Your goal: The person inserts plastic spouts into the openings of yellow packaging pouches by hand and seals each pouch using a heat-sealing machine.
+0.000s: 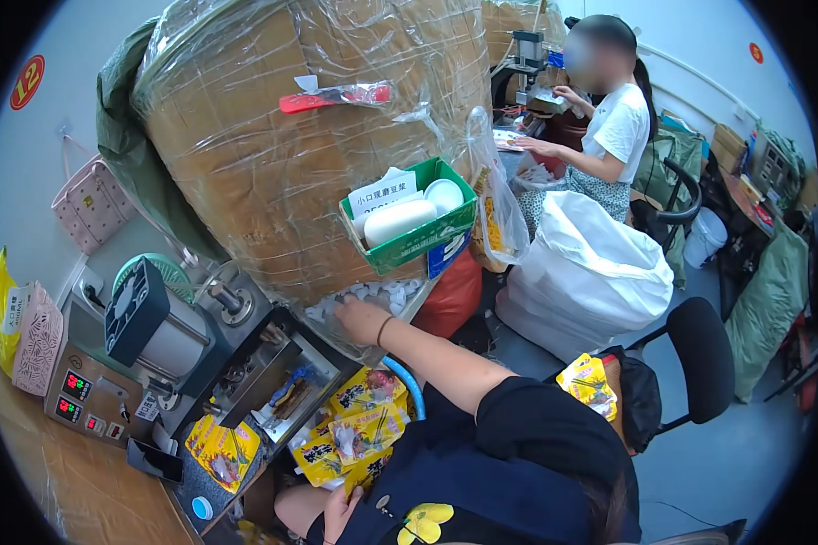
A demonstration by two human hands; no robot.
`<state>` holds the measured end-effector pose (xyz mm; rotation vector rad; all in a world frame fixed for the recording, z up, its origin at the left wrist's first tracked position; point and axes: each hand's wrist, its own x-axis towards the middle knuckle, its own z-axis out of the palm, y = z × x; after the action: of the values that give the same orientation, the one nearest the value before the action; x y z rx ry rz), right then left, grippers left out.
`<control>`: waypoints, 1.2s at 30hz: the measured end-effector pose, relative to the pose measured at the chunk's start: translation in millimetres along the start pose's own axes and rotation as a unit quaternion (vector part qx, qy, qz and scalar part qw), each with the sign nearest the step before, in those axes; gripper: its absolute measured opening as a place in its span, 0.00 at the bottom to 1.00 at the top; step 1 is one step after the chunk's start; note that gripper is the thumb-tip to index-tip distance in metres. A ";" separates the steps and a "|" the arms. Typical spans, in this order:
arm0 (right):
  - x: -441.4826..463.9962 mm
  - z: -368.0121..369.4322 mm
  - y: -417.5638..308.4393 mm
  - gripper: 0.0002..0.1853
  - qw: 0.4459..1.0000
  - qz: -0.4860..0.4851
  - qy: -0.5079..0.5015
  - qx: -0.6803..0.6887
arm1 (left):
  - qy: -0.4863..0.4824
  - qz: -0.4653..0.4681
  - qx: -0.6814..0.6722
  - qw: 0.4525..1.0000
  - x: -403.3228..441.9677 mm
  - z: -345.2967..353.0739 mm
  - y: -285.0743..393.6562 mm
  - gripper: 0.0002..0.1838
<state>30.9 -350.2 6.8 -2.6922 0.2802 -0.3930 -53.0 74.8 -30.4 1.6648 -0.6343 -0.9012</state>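
My right hand (360,320) reaches into a heap of small white plastic pieces (393,292) at the foot of the wrapped carton; its fingertips are hidden among them. Low in the view, my left hand (338,514) has its fingers closed on the edge of a yellow printed pouch (365,470). More yellow pouches (358,436) lie piled just above it, by my lap. To the left stands a bench press machine (273,377) with metal jaws and a blue piece inside. One yellow pouch (222,452) lies on the bench in front of the machine.
A large plastic-wrapped carton (245,154) rises ahead, with a green box (407,218) of white containers against it. A white sack (586,272) and a black chair (700,354) stand right. A co-worker (620,118) sits at another machine. A phone (154,460) and a blue cap (202,508) lie bottom left.
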 end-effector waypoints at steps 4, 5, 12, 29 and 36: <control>-5.3 -20.4 -9.2 0.17 0.998 0.036 -0.017 -0.039 | -0.016 -0.002 -0.011 1.000 7.9 4.6 1.2 0.12; -10.5 -22.9 -11.5 0.16 0.999 0.002 0.032 -0.013 | -0.017 0.000 -0.017 1.000 9.7 6.2 2.7 0.12; -59.3 -69.4 -59.2 0.12 0.960 -0.127 0.063 0.243 | 0.163 0.073 0.088 0.980 22.1 -6.2 22.6 0.14; -60.4 -78.2 -126.7 0.11 0.937 -0.176 -0.094 0.285 | 0.042 0.033 -0.285 0.957 64.0 19.1 83.9 0.17; -44.3 -65.1 -126.1 0.08 0.943 -0.242 -0.117 0.198 | 0.031 0.028 -0.293 0.955 70.6 20.3 71.2 0.18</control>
<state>-13.8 -249.3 106.3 -2.3457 -0.4900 -0.2273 -26.8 -11.2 18.4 1.1281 -0.3213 -0.8839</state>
